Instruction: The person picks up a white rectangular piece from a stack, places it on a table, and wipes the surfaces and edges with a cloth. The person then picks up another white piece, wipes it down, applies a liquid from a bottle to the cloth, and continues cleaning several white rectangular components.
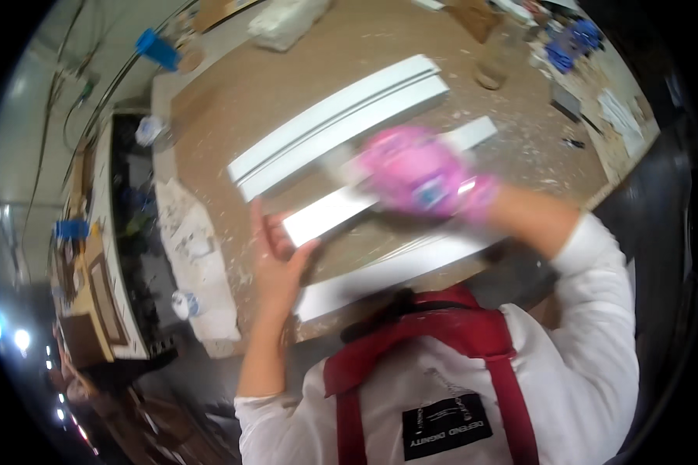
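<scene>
A long white strip (328,215) lies slantwise across the middle of the worktable. At its left end my bare left hand (278,248) grips it, thumb on the near side and fingers on the far side. My right hand (415,172), in a pink patterned glove, is over the strip's middle and smeared by motion. A pale, blurred thing (341,164) shows at its fingers; its kind cannot be made out. Beyond the strip lies a wider white grooved piece (337,128). Nearer my body is another long white piece (395,270), partly hidden by my clothing.
The brown worktable (310,85) has white specks and smears. At the far right lie a blue crumpled bundle (572,45), a dark block (566,102) and a white cloth (620,120). A blue cup (157,49) and a white wrapped bundle (287,22) are at the far left.
</scene>
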Motion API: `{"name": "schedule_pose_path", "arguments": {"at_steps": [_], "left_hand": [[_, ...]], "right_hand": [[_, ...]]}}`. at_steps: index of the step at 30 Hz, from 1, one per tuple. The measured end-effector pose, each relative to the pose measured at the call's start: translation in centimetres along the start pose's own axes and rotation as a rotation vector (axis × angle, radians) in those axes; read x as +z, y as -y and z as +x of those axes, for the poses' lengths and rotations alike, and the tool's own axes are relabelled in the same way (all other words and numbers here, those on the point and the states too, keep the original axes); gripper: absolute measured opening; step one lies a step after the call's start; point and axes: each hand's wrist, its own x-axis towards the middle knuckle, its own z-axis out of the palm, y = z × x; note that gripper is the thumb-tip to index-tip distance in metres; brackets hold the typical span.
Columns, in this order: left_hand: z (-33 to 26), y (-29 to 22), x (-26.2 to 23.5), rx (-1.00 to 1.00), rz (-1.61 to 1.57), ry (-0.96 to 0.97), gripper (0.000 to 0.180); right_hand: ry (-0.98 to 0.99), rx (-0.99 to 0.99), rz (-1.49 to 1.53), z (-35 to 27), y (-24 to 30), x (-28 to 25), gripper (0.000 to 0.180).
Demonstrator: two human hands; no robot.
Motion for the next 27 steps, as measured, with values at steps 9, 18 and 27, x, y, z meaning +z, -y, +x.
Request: {"name": "schedule_pose_path", "arguments": {"at_steps": [9,18,27], "left_hand": [[-2.4,1.5,-1.0,-0.056,0.097,-0.085,0.095],[1.3,2.0,-3.3,-0.420,0.043,0.228,0.033],[0.4,-0.2,-2.5,-0.903,-0.629,0.250,0.040]], "right_hand": [[0.063,0.422,-0.203,-7.4,-9.0,4.4,0.030],[-0.330,0.721,0.109,-13.8,-15.2,0.3,0.019],[-0.019,-0.169,0.254,3.3,5.2,4.4,0.021]]}}
